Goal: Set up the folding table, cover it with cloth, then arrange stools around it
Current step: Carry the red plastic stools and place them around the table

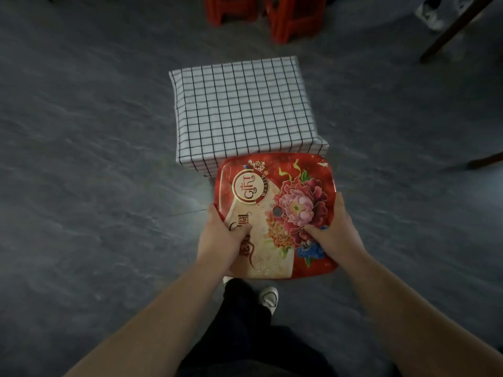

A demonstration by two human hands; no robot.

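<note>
1. Stool (275,213), with a red floral printed seat, sits in both hands just at the near edge of the table (242,110), which is already draped in checked cloth (245,77).
2. Left hand (223,238) is closed over the seat's near-left edge, thumb on top and fingers curled under; right hand (334,232) clamps the right edge the same way.
3. The seat looks like rigid, glossy plastic: probably light and stiff, but slick under the thumbs, so a two-sided grip at the rim seems wise.
4. Its legs are hidden beneath the seat; whether they touch the floor I cannot tell.
5. The small hole in the seat's middle could serve as a one-finger carry point.
6. Two more red stools (294,17) stand beyond the table, well apart from it.
</note>
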